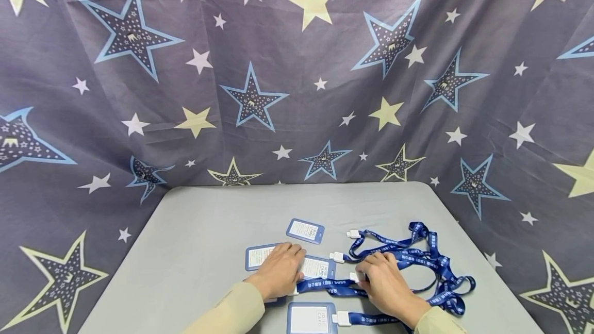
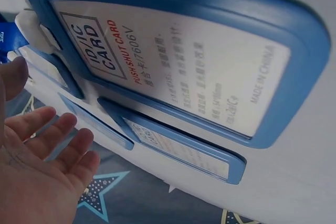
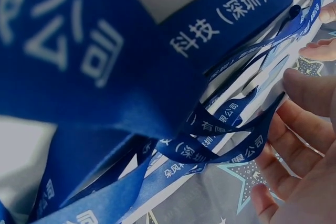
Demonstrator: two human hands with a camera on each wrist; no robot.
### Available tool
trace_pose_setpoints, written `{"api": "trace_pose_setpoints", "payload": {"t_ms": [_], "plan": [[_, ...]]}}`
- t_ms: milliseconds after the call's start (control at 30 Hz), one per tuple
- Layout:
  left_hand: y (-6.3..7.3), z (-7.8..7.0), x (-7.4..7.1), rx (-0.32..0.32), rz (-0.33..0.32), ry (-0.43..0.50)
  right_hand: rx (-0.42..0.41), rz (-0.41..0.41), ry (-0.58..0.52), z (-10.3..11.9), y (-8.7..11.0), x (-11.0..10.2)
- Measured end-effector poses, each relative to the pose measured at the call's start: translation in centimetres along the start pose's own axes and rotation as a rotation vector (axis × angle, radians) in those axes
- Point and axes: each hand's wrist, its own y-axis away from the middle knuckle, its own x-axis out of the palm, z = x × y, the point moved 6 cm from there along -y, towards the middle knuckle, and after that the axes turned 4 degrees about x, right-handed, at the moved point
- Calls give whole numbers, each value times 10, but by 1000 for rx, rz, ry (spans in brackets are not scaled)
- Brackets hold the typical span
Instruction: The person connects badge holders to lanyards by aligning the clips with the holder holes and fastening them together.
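Observation:
My left hand (image 1: 280, 269) is over the blue-framed card holders, its fingers loosely bent and apart in the left wrist view. Closest to that wrist camera lies a holder (image 2: 173, 61) with a white clip (image 2: 37, 30) at its end. Between the thumb and fingers of my right hand (image 1: 385, 280) is the end of a blue printed lanyard (image 3: 270, 129), with its white clip (image 1: 356, 277) at the fingertips. Another holder (image 1: 317, 267) lies between the hands, and one more (image 1: 259, 257) is partly covered by the left hand.
A separate card holder (image 1: 305, 231) lies farther back. Near the front edge, a holder (image 1: 312, 319) is joined by a clip (image 1: 342, 318) to a lanyard. Tangled lanyards (image 1: 441, 272) spread across the right side of the grey table (image 1: 195, 231). A star-patterned cloth (image 1: 297, 117) hangs behind.

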Motion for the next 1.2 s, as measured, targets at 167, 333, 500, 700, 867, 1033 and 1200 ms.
{"api": "trace_pose_setpoints", "payload": {"t_ms": [167, 333, 500, 700, 867, 1033, 1200], "plan": [[-4, -3, 2, 15, 4, -18, -1, -9, -2, -1, 0, 0], [-7, -3, 5, 13, 20, -34, -9, -25, 0, -1, 0, 1], [-7, -3, 6, 15, 33, -45, -13, -22, 6, -2, 0, 2], [-8, -1, 10, 10, 54, -40, -4, 2, 10, -1, 0, 3], [-11, 1, 13, 0, 91, -28, -6, 7, 20, 1, -1, 2], [-14, 0, 13, 13, 109, -20, 11, 29, 24, 0, -3, 4], [-15, 1, 14, 28, 104, -38, 34, 54, 18, -2, -5, 6]]}}
